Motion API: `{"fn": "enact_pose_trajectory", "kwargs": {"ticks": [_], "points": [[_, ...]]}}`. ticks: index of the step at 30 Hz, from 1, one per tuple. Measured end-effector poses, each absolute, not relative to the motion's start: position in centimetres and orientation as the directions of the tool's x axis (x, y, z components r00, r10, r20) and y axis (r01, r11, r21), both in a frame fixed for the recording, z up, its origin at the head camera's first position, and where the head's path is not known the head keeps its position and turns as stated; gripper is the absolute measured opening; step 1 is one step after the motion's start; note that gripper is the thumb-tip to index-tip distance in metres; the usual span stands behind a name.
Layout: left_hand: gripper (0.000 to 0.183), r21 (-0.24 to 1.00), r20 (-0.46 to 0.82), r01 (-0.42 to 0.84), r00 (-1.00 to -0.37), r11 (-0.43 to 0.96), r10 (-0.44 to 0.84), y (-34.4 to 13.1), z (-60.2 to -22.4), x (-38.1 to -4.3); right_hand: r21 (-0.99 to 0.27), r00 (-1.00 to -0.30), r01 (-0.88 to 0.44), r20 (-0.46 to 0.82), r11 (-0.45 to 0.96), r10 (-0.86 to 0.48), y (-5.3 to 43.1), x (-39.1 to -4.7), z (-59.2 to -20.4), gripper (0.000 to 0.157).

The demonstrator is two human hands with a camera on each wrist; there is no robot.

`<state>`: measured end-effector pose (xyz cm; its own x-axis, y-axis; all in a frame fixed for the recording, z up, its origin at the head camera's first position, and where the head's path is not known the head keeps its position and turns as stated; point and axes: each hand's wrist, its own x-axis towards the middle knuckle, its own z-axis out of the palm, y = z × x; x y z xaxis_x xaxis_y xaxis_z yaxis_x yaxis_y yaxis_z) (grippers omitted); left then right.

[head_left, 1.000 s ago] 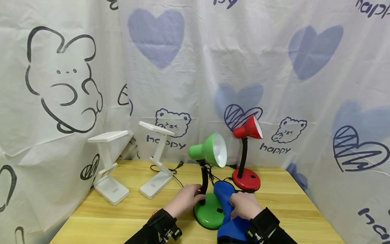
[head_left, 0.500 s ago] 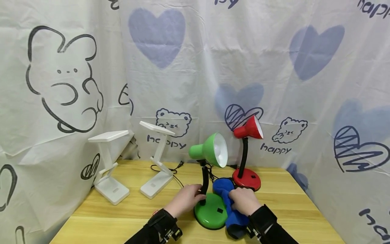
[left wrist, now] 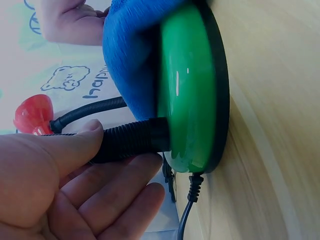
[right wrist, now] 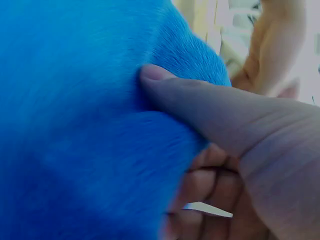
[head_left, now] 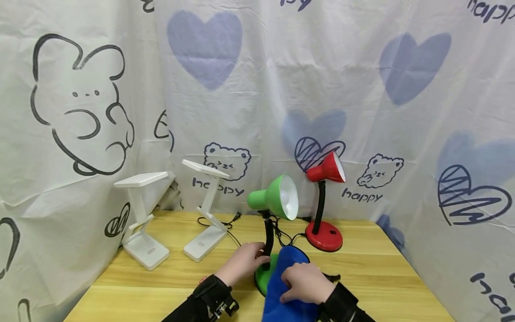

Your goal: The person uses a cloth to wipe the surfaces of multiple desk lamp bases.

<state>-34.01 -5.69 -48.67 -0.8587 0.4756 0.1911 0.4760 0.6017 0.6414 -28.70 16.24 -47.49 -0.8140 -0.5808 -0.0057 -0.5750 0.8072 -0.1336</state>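
A green desk lamp [head_left: 277,197] stands upright at the middle of the table. My left hand [head_left: 243,264] holds its black flexible neck [left wrist: 130,142] low down, thumb on one side and fingers on the other in the left wrist view. Over the right part of the round green base [left wrist: 192,90] lies a plush blue cloth [head_left: 277,290]. My right hand [head_left: 307,281] grips that cloth; in the right wrist view the thumb presses into its folds, with fingers behind. The cloth hides much of the base in the head view.
A red desk lamp [head_left: 323,237] stands behind to the right, with black cords [head_left: 283,235] near it. Two white folding lamps [head_left: 146,252] are on the left of the wooden table [head_left: 374,286]. A printed curtain [head_left: 261,112] hangs behind.
My right hand has first shifted the cloth to the right side of the base, then brought it left and nearer, covering more of the base. My left hand keeps its hold on the neck.
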Motion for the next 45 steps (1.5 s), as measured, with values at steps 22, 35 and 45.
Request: {"fn": "enact_pose_trajectory", "kwargs": {"ticks": [22,35,45], "points": [[0.01,0.555,0.25,0.552,-0.824,0.622,0.508,-6.2,-48.2,-33.7,-0.237,-0.913,-0.395,0.206,0.887,-0.352,9.0,-30.0,-50.2,0.05],[0.016,0.619,0.187,0.494,-0.848,0.61,0.496,-5.7,-48.5,-34.0,-0.26,-0.888,-0.441,-0.014,0.859,-0.46,13.3,-27.6,-47.6,0.057],[0.021,0.601,0.203,0.491,-0.857,0.631,0.474,-5.6,-48.7,-34.2,-0.067,-0.897,-0.44,-0.024,0.896,-0.442,18.9,-29.5,-46.8,0.063]]}}
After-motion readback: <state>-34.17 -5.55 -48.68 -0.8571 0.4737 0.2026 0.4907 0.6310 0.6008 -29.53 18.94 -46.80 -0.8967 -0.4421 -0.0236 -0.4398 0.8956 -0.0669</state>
